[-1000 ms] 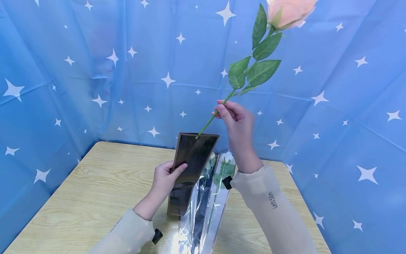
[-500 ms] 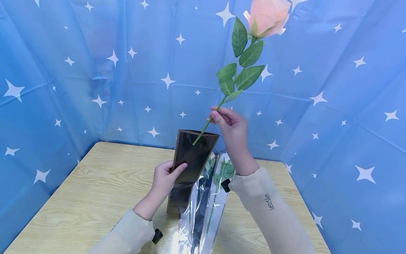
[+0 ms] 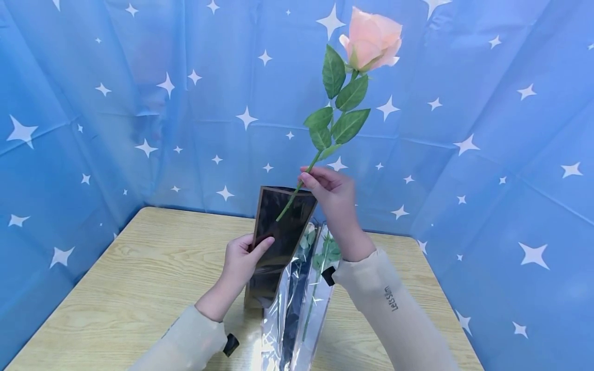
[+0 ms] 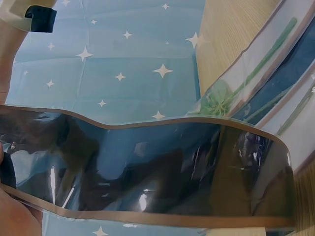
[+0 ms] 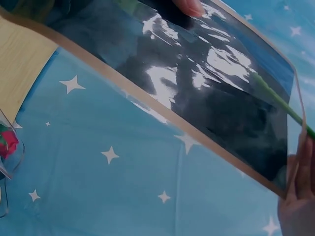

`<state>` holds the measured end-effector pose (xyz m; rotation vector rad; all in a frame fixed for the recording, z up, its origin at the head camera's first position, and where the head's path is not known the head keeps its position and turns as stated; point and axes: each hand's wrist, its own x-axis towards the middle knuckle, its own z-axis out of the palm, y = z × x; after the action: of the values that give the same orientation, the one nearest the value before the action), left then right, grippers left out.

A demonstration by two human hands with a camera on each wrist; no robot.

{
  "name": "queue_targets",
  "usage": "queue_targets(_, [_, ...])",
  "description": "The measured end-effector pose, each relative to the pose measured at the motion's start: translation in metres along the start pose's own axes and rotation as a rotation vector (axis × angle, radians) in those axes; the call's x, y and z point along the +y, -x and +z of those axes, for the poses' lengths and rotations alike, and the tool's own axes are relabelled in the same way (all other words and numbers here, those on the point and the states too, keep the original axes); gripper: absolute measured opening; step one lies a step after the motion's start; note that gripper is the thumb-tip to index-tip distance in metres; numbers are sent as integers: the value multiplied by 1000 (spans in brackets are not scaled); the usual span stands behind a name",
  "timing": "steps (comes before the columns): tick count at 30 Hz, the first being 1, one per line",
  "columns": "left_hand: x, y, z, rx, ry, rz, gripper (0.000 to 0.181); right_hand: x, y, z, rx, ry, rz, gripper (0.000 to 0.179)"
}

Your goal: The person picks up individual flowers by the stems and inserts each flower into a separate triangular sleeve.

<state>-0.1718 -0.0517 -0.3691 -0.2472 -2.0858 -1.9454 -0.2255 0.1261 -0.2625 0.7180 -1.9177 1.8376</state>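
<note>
My right hand (image 3: pixel 335 198) pinches the green stem of a pink rose (image 3: pixel 373 41) between thumb and fingers, with the bloom up and leaning right. The stem's lower end shows below the mouth of a dark flower sleeve (image 3: pixel 274 260) with brown edging and a shiny film front. My left hand (image 3: pixel 242 260) grips the sleeve by its left side, thumb across the front. In the right wrist view the stem tip (image 5: pixel 266 87) overlaps the sleeve near its mouth, and the left thumb (image 5: pixel 189 6) lies on the film.
Wrapped flowers in clear, shiny sleeves (image 3: pixel 320 288) lie on the wooden table (image 3: pixel 153 288), just right of the dark sleeve. A blue curtain with white stars (image 3: pixel 209 129) hangs behind. At the left edge of the right wrist view shows a red flower (image 5: pixel 9 142).
My right hand has moved down and left with the rose, so its stem reaches further below the sleeve's mouth. The left hand keeps its grip; the sleeve has risen slightly.
</note>
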Motion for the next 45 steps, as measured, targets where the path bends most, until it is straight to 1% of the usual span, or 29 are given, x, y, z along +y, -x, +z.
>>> queue_targets(2, [1,0,0,3,0,5,17,2,1,0,-2,19,-1,19])
queue_targets(7, [3,1,0,12,1,16,19,6,3,0,6,169,-20,19])
queue_targets(9, [3,1,1,14,2,18,21,7,3,0,9,212,-22,18])
queue_targets(13, [4,1,1,14,6,22,24,9,5,1,-2,226,-5,16])
queue_targets(20, [7,1,1,11,-6,4,19,12,8,4,-2,253,34,17])
queue_targets(24, [6,0,1,15,-7,-2,19,13,11,6,1,270,27,19])
queue_targets(26, [2,-1,1,19,-6,-1,20,13,13,6,-1,279,18,20])
queue_targets(32, [-24,-8,3,41,6,21,23,13,16,6,-16,313,-21,19])
queue_targets(33, [-26,-9,3,44,11,31,23,13,15,6,-18,318,-29,19])
queue_targets(37, [-30,-9,3,55,25,75,20,11,15,7,-25,334,-46,17])
queue_targets(39, [-31,-9,3,62,31,84,19,11,15,7,-26,344,-47,16])
queue_targets(45, [-32,-9,4,68,47,64,17,13,14,7,-20,379,-38,18])
